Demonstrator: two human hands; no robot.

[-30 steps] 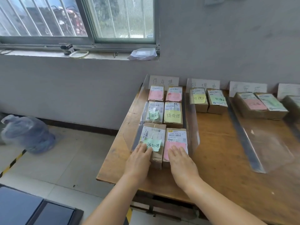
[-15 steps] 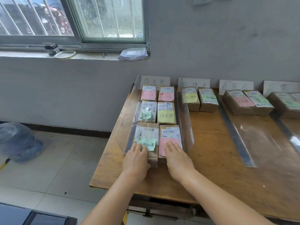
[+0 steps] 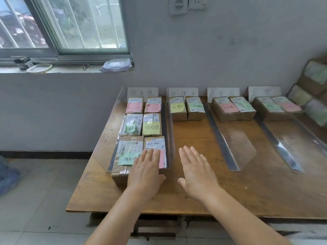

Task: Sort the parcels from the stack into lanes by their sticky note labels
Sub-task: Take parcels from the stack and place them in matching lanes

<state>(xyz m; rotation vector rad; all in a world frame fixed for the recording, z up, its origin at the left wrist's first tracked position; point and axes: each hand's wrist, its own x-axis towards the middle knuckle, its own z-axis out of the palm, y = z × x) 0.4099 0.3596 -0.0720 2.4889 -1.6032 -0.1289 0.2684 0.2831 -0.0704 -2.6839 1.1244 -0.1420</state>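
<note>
Several brown parcels with sticky notes lie in lanes on a wooden table (image 3: 203,200), split by clear dividers. The leftmost lane holds several parcels in pairs; the nearest two are a parcel with a green note (image 3: 127,152) and a parcel with a pink note (image 3: 155,147). My left hand (image 3: 146,172) lies flat with straight fingers over the near ends of both. My right hand (image 3: 196,167) hovers flat over the bare second lane, holding nothing. A stack of parcels (image 3: 313,89) leans at the far right.
Paper lane signs (image 3: 142,92) stand along the wall. The second lane (image 3: 186,108), third lane (image 3: 233,108) and fourth lane (image 3: 276,107) each hold two parcels at the back. Clear dividers (image 3: 235,151) rise between lanes. The table's left edge drops to a tiled floor.
My right hand has lifted off the pink-note parcel and moved right past the divider. My left hand has shifted right across both near parcels. The view has swung right.
</note>
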